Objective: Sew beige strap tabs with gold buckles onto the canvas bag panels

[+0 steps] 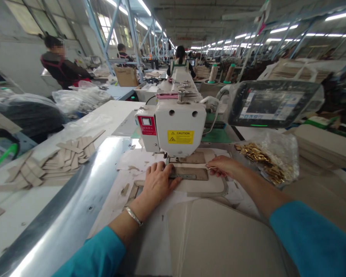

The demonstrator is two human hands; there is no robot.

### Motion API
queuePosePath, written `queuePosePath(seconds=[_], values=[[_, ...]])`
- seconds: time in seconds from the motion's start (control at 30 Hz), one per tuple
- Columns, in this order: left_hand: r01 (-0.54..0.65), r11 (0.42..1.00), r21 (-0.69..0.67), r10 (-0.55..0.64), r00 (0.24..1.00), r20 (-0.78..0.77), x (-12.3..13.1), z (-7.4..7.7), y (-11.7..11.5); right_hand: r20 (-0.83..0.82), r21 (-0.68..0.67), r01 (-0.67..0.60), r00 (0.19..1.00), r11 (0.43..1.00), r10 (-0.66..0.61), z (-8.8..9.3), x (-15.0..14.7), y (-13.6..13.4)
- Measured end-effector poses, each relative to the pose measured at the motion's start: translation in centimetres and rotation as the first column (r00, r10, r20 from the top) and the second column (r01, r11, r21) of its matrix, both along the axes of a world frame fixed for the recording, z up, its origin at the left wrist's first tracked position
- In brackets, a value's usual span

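Observation:
My left hand (158,181) lies palm down with its fingers spread beside the needle area of a sewing machine (181,127). Its fingertips touch the left end of a beige strip (188,166), and its thumb rests near a flat metal bar (183,176). At the strip's right end, my right hand (223,166) pinches a thin metal tool (210,168); its exact kind is too small to tell. Strip and bar lie over a beige panel (200,187) under the machine head. Closer to me rests a larger beige panel (219,234).
Loose beige strips (66,156) are heaped on the left. A clear bag of gold-coloured metal pieces (261,159) sits on the right, below a control screen (273,104). Stacked beige panels (323,144) stand farther right. Other people work at the back and left.

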State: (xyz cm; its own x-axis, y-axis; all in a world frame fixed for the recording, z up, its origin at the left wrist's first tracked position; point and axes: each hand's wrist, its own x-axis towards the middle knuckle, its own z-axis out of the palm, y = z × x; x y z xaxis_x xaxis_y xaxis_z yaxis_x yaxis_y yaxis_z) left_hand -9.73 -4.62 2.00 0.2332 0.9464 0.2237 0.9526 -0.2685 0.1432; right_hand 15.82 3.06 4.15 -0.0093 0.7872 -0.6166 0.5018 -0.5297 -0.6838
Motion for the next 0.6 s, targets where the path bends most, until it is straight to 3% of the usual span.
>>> queuePosePath(seconds=[0.6], values=[[-0.075,0.996,-0.053,0.071,0.994,-0.078,-7.2,0.4,0.1,-0.044,-0.005,-0.042,0.998,0.999,0.042,0.3,-8.4,0.2]])
